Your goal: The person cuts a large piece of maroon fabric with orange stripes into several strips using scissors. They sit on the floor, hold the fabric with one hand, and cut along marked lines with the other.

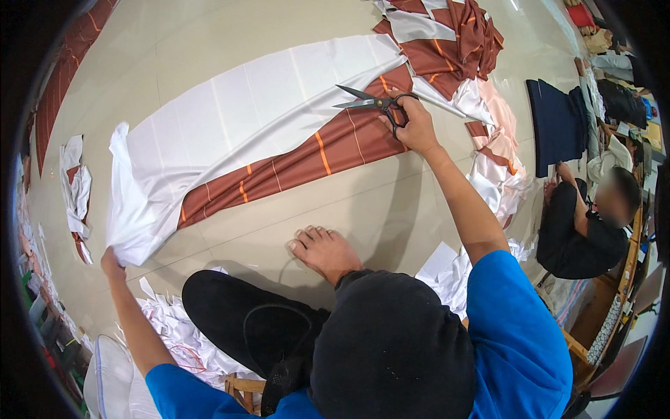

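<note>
A long piece of fabric [230, 108], white on one face and brown with orange and pale stripes on the other, lies across the tiled floor. My left hand [114, 264] grips its bunched white end at the left, lifting that end somewhat. In my right hand [413, 124] is a pair of black-handled scissors [370, 102], my fingers through the handles. The blades stand apart and point left, over the white face near the fabric's right end. Along the near side the brown face [307, 155] shows beneath the folded-over white.
Crumpled brown and white cloth [453, 42] is heaped at the far right. White scraps [174, 328] lie by my legs, and a narrow cloth strip [75, 188] lies at left. My bare foot [324, 253] rests near the fabric. Another person [583, 230] sits at right beside dark blue cloth [555, 126].
</note>
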`<state>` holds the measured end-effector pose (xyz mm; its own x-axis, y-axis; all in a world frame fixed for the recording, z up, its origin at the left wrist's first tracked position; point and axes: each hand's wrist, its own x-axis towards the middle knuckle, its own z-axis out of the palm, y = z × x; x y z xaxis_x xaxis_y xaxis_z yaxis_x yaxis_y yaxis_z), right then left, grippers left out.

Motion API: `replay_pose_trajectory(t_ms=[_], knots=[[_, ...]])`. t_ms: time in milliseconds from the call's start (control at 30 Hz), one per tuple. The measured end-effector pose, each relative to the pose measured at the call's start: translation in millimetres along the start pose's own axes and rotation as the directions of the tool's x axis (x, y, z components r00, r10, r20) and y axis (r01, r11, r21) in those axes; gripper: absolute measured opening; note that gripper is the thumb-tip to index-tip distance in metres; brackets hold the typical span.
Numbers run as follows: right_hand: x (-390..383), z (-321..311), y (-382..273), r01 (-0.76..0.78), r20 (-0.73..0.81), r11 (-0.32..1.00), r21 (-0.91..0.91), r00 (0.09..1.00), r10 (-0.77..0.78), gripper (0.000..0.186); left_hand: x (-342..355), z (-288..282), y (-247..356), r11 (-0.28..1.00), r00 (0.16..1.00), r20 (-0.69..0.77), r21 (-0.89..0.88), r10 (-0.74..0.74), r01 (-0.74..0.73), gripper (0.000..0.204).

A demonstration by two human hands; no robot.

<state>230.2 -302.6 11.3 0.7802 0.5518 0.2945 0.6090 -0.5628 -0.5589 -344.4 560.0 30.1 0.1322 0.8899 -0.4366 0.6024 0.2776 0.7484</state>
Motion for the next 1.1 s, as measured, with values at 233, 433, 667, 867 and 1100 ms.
replay_pose_trajectory(t_ms=[233, 433, 667, 867, 1100], knots=[[2, -11, 4, 0.012, 0.033, 0.997, -0.074, 0.999, -0.01, 0.045, -38, 16, -6, 0.878, 0.673, -0.636, 0.477, 0.378, -0.042, 0.048], [16, -25, 17, 0.071, -0.062, 0.985, -0.156, 0.995, -0.082, 0.033, -214, 184, 16, 0.338, 0.509, 0.52, 0.392, 0.686, -0.856, 0.059], [67, -16, 31, 0.134, 0.038, 0.976, -0.172, 0.991, -0.13, 0.025, -267, 226, 17, 0.167, 0.393, 0.567, 0.408, 0.724, -0.897, 0.036], [71, -14, 41, 0.177, 0.098, 0.961, -0.214, 0.982, -0.159, 0.023, -238, 210, 16, 0.324, 0.461, 0.581, 0.33, 0.67, -0.887, 0.02], [81, 1, 43, 0.206, -0.019, 0.96, -0.19, 0.977, -0.214, 0.02, -183, 189, 37, 0.682, 0.674, 0.563, 0.247, 0.477, -0.689, 0.018]])
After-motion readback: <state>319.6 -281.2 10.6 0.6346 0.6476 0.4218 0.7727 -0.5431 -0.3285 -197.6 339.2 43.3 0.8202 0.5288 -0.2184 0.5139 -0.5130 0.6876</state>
